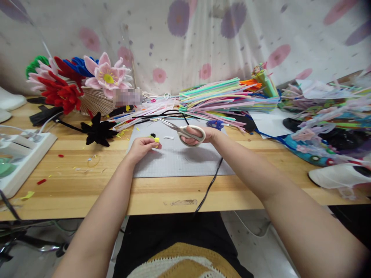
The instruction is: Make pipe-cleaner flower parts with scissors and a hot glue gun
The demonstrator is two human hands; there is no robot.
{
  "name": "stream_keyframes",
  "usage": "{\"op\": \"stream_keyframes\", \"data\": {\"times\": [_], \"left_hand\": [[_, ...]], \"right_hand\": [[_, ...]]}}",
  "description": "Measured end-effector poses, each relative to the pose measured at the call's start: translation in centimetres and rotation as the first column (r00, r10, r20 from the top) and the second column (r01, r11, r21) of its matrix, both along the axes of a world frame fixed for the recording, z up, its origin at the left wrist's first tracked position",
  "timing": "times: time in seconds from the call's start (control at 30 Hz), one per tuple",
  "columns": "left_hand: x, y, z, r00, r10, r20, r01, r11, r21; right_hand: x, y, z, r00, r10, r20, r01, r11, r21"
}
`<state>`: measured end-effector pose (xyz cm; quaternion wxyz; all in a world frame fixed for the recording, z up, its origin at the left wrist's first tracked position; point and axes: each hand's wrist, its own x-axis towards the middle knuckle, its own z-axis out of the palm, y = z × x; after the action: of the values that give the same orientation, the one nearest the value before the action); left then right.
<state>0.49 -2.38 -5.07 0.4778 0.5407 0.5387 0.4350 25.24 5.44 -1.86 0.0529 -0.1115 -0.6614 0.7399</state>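
My left hand (pixel 144 147) pinches a small yellow strip (pixel 157 140) over the left part of a grey cutting mat (pixel 179 168). A small black tuft (pixel 152 135) shows just behind the strip; whether the two are joined I cannot tell. In my right hand (pixel 199 135) are white-handled scissors (pixel 191 142), fingers through the loops. Their blades point up and left, above and apart from the yellow strip. A small white piece (pixel 169 137) lies on the mat between the hands. Behind my right hand is a blue glue gun (pixel 215 124), partly hidden.
Pipe cleaners (pixel 220 96) are heaped along the back. At left stand fuzzy flowers (pixel 106 75), a black flower (pixel 98 129) and a power strip (pixel 31 158). A black cable (pixel 213 181) crosses the table's front edge. At right lies a white hair-dryer-like device (pixel 336 175).
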Motion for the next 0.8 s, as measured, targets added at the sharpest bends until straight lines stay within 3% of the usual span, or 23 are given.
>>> {"op": "stream_keyframes", "data": {"times": [0.13,0.27,0.43,0.6,0.73,0.8], "left_hand": [[0.3,-0.5,0.1,0.988,0.125,-0.091,-0.103,0.971,0.214],[0.2,-1.1,0.4,0.963,0.197,-0.184,-0.122,0.927,0.354],[0.0,-1.5,0.8,0.941,0.200,-0.272,-0.073,0.907,0.415],[0.0,-1.5,0.9,0.900,0.211,-0.382,-0.012,0.887,0.462],[0.1,-1.4,0.7,0.892,0.224,-0.393,-0.040,0.904,0.426],[0.3,-1.3,0.4,0.898,0.272,-0.345,-0.111,0.900,0.422]], "right_hand": [[0.2,-0.1,0.0,0.999,-0.038,-0.006,0.038,0.999,0.026],[0.2,-0.5,-0.8,0.997,-0.077,-0.005,0.077,0.993,0.086],[0.0,-1.0,-0.8,0.975,-0.215,0.054,0.205,0.967,0.150],[-0.5,-1.6,-0.2,0.953,-0.281,0.111,0.254,0.943,0.213],[-0.8,-1.8,-0.2,0.920,-0.366,0.141,0.315,0.904,0.287],[-0.9,-1.8,-0.1,0.875,-0.455,0.167,0.366,0.846,0.387]]}}
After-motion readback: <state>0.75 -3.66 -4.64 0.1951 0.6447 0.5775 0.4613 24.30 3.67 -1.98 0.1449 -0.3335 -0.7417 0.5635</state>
